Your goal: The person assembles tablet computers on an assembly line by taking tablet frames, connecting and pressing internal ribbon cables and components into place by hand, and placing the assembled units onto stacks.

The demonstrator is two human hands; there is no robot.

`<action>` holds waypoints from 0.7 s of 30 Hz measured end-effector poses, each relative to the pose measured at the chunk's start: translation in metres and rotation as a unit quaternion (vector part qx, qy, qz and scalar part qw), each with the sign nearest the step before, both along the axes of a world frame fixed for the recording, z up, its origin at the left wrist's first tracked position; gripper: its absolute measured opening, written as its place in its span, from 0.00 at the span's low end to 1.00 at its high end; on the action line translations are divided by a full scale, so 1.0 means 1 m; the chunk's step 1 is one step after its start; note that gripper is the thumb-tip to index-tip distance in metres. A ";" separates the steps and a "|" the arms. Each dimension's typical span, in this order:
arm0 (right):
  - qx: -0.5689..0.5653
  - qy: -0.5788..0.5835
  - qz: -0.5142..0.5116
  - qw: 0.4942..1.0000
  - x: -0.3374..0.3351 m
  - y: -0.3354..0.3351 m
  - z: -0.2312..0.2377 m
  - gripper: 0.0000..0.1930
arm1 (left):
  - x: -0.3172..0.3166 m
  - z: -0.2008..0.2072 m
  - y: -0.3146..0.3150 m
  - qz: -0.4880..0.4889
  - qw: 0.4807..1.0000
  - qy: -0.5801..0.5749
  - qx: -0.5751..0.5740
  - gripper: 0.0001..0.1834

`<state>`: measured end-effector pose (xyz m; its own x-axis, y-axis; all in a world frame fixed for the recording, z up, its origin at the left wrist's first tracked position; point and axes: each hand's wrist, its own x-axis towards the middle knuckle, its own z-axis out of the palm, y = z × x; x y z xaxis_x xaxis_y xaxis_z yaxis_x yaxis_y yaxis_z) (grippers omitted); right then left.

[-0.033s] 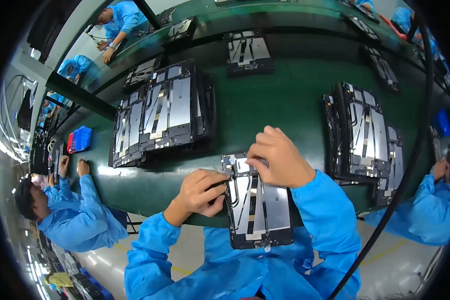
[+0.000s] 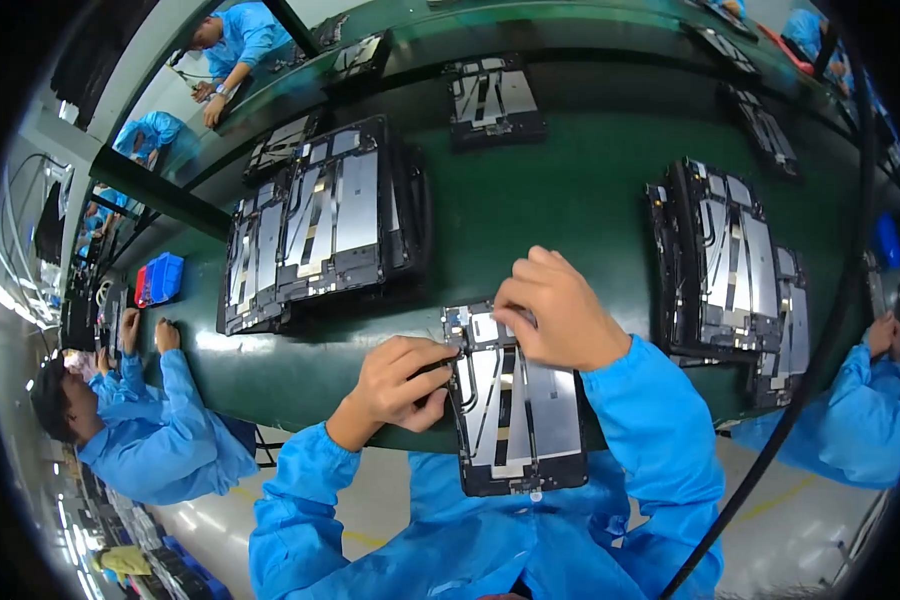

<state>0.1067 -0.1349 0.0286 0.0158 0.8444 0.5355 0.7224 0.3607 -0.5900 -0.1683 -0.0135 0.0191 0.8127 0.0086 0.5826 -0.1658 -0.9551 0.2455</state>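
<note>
An opened tablet (image 2: 552, 415) with silver plates, dark flat cables and a black frame lies at the table's near edge, its lower end over my lap. My left hand (image 2: 398, 382) is closed, with thumb and fingers curled at the tablet's upper left edge and fingertips touching it. Over the tablet's top end, my right hand (image 2: 560, 318) makes a pinch beside a small white-framed part (image 2: 484, 328). Whatever lies between those right fingertips is hidden.
Stacks of similar tablets stand on the green table (image 2: 570, 200): a left stack (image 2: 355, 205) and a right stack (image 2: 735, 260). Another tablet (image 2: 492, 100) lies farther back. Blue and red bins (image 2: 160, 280) sit left. A black cable (image 2: 770, 455) hangs at right. Co-workers sit on both sides.
</note>
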 end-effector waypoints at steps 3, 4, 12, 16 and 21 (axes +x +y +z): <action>-0.002 0.019 -0.007 1.000 0.001 0.005 -0.002 0.06 | -0.004 0.003 0.003 -0.007 1.000 0.005 -0.012 0.18; -0.007 0.026 -0.005 1.000 0.001 0.005 -0.004 0.06 | -0.005 0.004 0.003 -0.007 1.000 0.008 -0.015 0.18; -0.025 0.029 -0.016 0.999 -0.005 0.007 -0.007 0.06 | -0.009 0.006 0.002 -0.011 0.999 0.029 -0.027 0.21; -0.024 0.033 -0.018 0.999 -0.005 0.005 -0.006 0.06 | -0.011 -0.001 0.004 -0.012 0.999 0.026 -0.046 0.21; -0.029 0.053 -0.012 0.998 -0.006 0.005 -0.007 0.06 | -0.011 0.001 0.002 -0.015 0.998 0.035 -0.054 0.20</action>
